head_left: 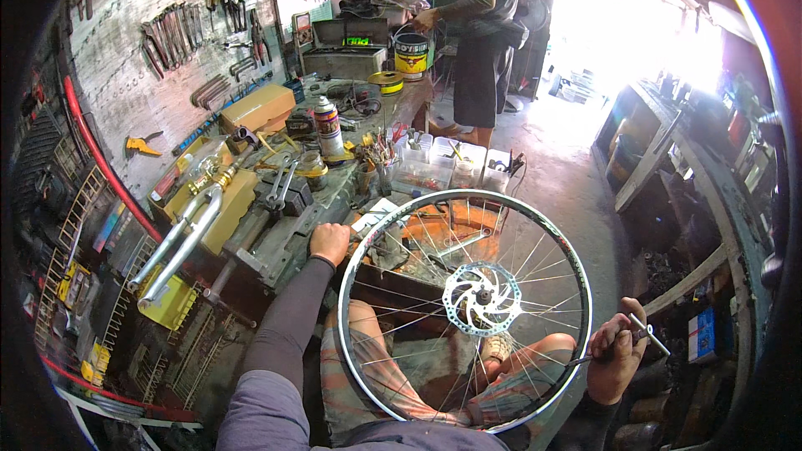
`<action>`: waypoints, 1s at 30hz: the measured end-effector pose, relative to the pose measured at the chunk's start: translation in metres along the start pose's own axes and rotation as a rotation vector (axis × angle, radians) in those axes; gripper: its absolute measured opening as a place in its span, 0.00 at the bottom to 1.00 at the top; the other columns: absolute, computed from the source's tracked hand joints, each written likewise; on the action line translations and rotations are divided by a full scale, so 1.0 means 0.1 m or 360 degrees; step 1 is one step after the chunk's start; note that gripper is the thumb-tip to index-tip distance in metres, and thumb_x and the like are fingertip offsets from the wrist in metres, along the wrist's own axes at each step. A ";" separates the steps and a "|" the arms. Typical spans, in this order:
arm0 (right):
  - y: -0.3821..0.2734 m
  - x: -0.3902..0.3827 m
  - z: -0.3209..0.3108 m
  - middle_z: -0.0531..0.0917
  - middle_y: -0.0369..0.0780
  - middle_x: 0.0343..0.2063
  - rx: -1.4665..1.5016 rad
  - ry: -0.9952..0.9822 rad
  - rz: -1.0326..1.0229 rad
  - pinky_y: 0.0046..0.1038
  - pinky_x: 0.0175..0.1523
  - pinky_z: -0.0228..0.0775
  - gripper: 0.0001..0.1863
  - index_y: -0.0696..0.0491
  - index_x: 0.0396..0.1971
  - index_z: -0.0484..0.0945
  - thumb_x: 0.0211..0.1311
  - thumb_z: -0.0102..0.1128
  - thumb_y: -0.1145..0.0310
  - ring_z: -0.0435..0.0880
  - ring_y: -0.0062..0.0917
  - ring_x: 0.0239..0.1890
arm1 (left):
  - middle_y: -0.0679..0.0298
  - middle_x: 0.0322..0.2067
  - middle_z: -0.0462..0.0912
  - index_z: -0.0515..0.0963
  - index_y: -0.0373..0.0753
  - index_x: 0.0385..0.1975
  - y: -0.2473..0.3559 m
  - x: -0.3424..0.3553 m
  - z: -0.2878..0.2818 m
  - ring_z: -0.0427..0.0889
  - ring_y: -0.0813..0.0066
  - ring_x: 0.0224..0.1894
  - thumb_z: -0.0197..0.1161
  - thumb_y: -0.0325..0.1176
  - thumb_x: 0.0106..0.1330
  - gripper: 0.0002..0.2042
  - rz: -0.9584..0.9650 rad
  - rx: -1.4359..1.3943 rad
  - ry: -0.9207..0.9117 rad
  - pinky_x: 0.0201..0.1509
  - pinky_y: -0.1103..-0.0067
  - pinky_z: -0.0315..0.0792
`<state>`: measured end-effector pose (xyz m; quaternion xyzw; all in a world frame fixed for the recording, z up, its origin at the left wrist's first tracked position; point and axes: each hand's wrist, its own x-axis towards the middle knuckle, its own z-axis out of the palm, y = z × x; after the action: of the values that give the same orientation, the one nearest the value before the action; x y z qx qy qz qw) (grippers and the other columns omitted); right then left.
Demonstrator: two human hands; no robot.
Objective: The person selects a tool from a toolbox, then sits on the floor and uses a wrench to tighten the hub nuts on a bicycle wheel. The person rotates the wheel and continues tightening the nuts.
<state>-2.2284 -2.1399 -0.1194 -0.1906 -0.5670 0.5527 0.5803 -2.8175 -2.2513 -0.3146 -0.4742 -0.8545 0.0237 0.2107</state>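
A bicycle wheel (587, 301) with a black and silver rim leans upright over my lap. At its hub sits a silver disc brake rotor (455, 296). My right hand (614, 363) grips a T-handle wrench (657, 339), its thin dark shaft reaching to the rim's right side. The crossbar sticks out past my fingers. My left hand (331, 243) is closed at the workbench edge, just left of the rim and beside the vise (280, 238). Whatever its curled fingers hold is hidden.
A cluttered workbench (338, 188) carries a spray can (328, 129), cardboard boxes (259, 107) and plastic bins (468, 159). A silver suspension fork (188, 242) lies at left. Another person (489, 25) stands behind the bench. A wooden rack (710, 167) lines the right.
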 end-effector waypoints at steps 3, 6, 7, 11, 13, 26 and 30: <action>0.00 0.01 0.00 0.69 0.31 0.24 -0.0042 -0.0002 -0.0020 0.21 0.25 0.65 0.34 0.60 0.68 0.67 0.74 0.69 0.54 0.69 0.15 0.21 | 0.56 0.31 0.91 0.89 0.42 0.33 0.03 0.08 0.05 0.93 0.57 0.39 0.61 0.32 0.70 0.09 0.0044 -0.0097 0.0006 0.42 0.62 0.86; 0.00 0.01 0.04 0.70 0.32 0.25 -0.0005 -0.0023 0.0032 0.21 0.26 0.66 0.33 0.58 0.68 0.67 0.75 0.67 0.55 0.70 0.15 0.22 | 0.54 0.32 0.91 0.88 0.41 0.38 0.06 0.18 0.02 0.93 0.54 0.39 0.61 0.32 0.71 0.08 0.0021 -0.0199 0.0030 0.43 0.59 0.86; 0.00 0.01 0.06 0.71 0.32 0.26 -0.0018 -0.0036 0.0037 0.21 0.26 0.67 0.32 0.58 0.68 0.67 0.75 0.67 0.56 0.70 0.15 0.22 | 0.53 0.32 0.91 0.88 0.41 0.39 0.05 0.20 0.01 0.93 0.53 0.40 0.61 0.32 0.71 0.08 -0.0027 -0.0229 -0.0005 0.43 0.59 0.86; -0.04 -0.01 0.13 0.72 0.34 0.30 -0.0112 -0.0070 0.0170 0.21 0.27 0.70 0.31 0.55 0.68 0.65 0.75 0.66 0.58 0.71 0.15 0.24 | 0.50 0.34 0.91 0.88 0.39 0.40 -0.15 0.05 -0.42 0.92 0.51 0.40 0.64 0.31 0.70 0.07 -0.0286 -0.0641 0.0269 0.43 0.60 0.85; -0.09 -0.01 0.20 0.72 0.34 0.30 -0.0211 0.0017 0.0277 0.22 0.28 0.70 0.31 0.54 0.68 0.64 0.74 0.67 0.58 0.72 0.15 0.24 | 0.49 0.36 0.91 0.88 0.37 0.41 -0.29 0.03 -0.70 0.93 0.52 0.40 0.67 0.31 0.70 0.06 -0.0590 -0.1142 0.0474 0.43 0.63 0.84; -0.07 0.37 0.69 0.80 0.37 0.31 -0.0308 -0.0430 0.0094 0.24 0.38 0.76 0.13 0.59 0.50 0.75 0.84 0.54 0.62 0.82 0.20 0.32 | 0.52 0.39 0.91 0.87 0.35 0.43 1.17 -0.68 -2.01 0.92 0.59 0.43 0.72 0.30 0.66 0.08 0.0070 -0.1935 0.0241 0.48 0.69 0.83; 0.20 0.61 0.93 0.72 0.34 0.25 -0.0191 -0.0307 -0.0103 0.24 0.26 0.69 0.12 0.53 0.50 0.71 0.86 0.52 0.60 0.74 0.18 0.23 | 0.51 0.47 0.90 0.87 0.34 0.45 1.70 -0.59 -2.17 0.88 0.51 0.54 0.72 0.29 0.65 0.11 0.0560 -0.1902 0.0142 0.63 0.63 0.79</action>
<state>-2.3330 -2.1193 -0.0825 -0.1524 -0.6582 0.5145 0.5280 -2.5705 -2.2410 -0.1777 -0.6442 -0.6197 -0.4438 -0.0626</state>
